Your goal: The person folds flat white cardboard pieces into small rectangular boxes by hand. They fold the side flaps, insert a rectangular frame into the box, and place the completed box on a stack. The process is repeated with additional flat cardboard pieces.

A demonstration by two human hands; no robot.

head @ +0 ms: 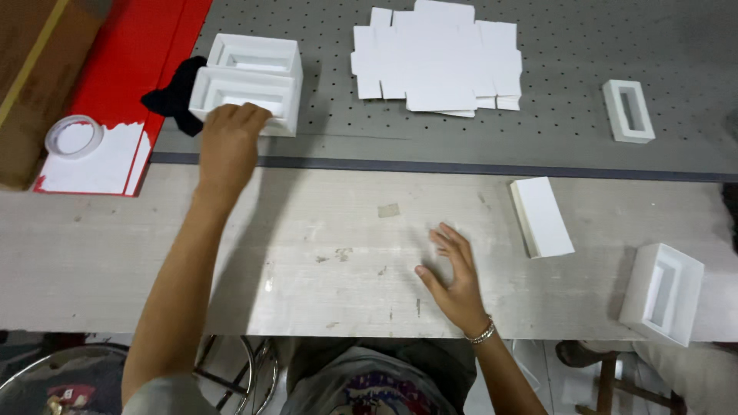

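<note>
My left hand (227,143) reaches far forward and grips the near wall of a white open box (244,98), which stands in front of a second white open box (255,55) on the grey perforated board. My right hand (453,273) rests flat and open on the pale wooden table (323,253), holding nothing, with a bracelet at the wrist. A closed white box (541,217) lies to the right of that hand.
A stack of flat white die-cut cardboard blanks (438,55) lies at the back centre. A narrow white frame (629,111) sits back right, an open white box (663,293) at the near right edge. A tape roll (74,136), red sheet (131,54) and black cloth (175,96) lie left.
</note>
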